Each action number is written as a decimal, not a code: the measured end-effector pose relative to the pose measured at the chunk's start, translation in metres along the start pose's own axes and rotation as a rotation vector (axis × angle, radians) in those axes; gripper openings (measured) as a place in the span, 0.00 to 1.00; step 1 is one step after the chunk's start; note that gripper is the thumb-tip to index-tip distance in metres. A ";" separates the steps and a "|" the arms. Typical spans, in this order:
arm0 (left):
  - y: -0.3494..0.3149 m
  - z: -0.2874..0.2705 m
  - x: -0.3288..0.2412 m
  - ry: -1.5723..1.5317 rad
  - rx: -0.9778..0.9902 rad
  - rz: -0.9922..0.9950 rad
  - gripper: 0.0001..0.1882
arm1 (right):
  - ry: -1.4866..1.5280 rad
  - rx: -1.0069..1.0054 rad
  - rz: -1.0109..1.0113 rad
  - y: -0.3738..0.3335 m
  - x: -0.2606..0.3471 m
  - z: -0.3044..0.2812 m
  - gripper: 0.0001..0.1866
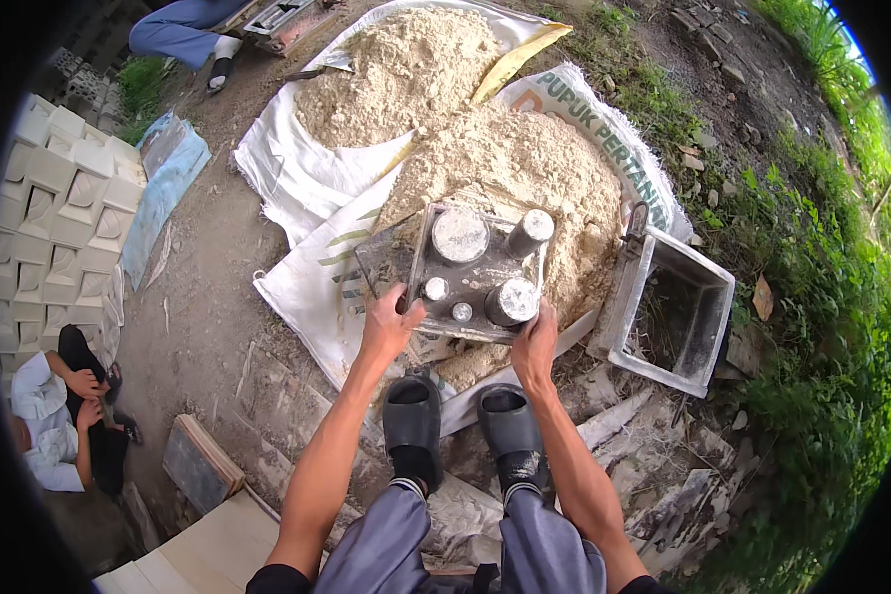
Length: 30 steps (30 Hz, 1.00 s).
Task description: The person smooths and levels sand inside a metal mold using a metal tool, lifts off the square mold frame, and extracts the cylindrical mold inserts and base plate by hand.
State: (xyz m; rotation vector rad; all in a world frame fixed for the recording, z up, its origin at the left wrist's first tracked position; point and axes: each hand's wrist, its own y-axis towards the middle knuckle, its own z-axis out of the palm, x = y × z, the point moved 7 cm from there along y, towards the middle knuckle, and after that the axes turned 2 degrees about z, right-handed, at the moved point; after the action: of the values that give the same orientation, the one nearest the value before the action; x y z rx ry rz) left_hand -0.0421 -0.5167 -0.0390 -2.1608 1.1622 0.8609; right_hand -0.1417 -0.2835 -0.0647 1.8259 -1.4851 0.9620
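Observation:
In front of my feet is a rectangular metal mould plate [480, 269]. Several round metal cylinders of different widths stand up from it, their tops dusted with pale powder. My left hand [394, 322] is closed around its near left corner. At the near right corner, my right hand [535, 342] grips the edge beside a tall cylinder [512, 301]. A dark flat board [381, 259] juts out to the left from under the plate. Behind and partly beneath the plate lies a heap of pale, crumbly powder [525, 163].
White woven sacks [317, 238] spread under the powder, with a second heap [416, 59] farther off. To the right sits an open metal box frame [718, 327]. Pale blocks [59, 218] are stacked at left, near a seated person [54, 416]. Another person's leg [183, 35] shows at far left.

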 end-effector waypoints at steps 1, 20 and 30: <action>-0.002 0.001 0.008 0.009 -0.004 -0.054 0.19 | 0.015 0.041 0.037 0.003 0.007 -0.003 0.13; -0.016 0.004 -0.027 -0.297 -0.243 0.208 0.23 | -0.046 0.050 -0.171 0.036 0.023 -0.005 0.21; 0.050 -0.004 -0.001 -0.034 -0.117 0.063 0.26 | -0.079 0.156 -0.414 0.101 0.034 0.013 0.36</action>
State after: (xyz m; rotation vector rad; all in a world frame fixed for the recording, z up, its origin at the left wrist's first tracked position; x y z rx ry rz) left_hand -0.0846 -0.5436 -0.0437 -2.2035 1.1954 1.0130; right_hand -0.2348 -0.3338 -0.0440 2.1924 -1.0339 0.8229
